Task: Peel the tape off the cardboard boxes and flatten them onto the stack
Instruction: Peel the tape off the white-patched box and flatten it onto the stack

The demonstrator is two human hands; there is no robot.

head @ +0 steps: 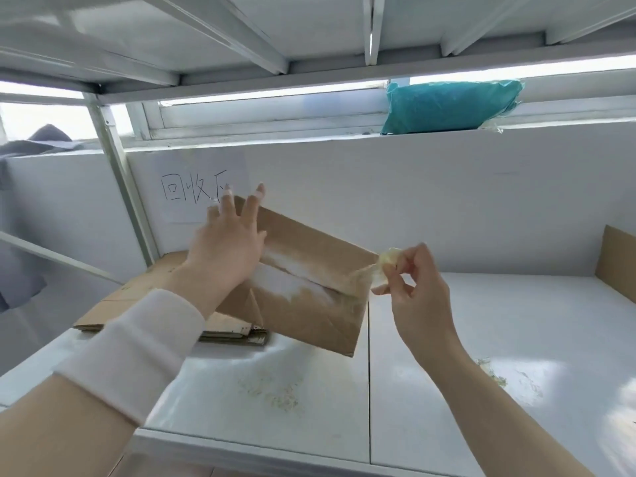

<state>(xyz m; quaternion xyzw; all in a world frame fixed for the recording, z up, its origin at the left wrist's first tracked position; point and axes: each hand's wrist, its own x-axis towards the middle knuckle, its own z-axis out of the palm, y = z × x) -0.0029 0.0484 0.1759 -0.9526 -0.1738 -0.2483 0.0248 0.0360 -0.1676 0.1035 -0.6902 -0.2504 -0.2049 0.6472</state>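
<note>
- While the tape (385, 266) was only partly clear of the box (309, 270), the peeling step looked to be in hand: a thin strand ran from the box's right edge to the wad in the right grip (409, 287).
- The box hung tilted above the shelf (481, 339), its left part over the stack (144, 297) of flattened cardboard. A pale strip along its seam marked where tape seemed to have come away.
- The left grip (227, 249) was spread wide, fingers straight and apart, and pressed against the box's upper left face to brace it. The thumb was hidden, so whether it hooked an edge could not be told.
- The right grip was closed on the tape, pinching the crumpled wad between thumb and fingertips just beside the box's right edge.
- The next move probably called for a pull out to the right until the last strand let go, with the left grip holding the box steady against it.
- After that, the box would need pressing flat and laying on the stack.
- The sticky wad might cling to the fingers on release.
</note>
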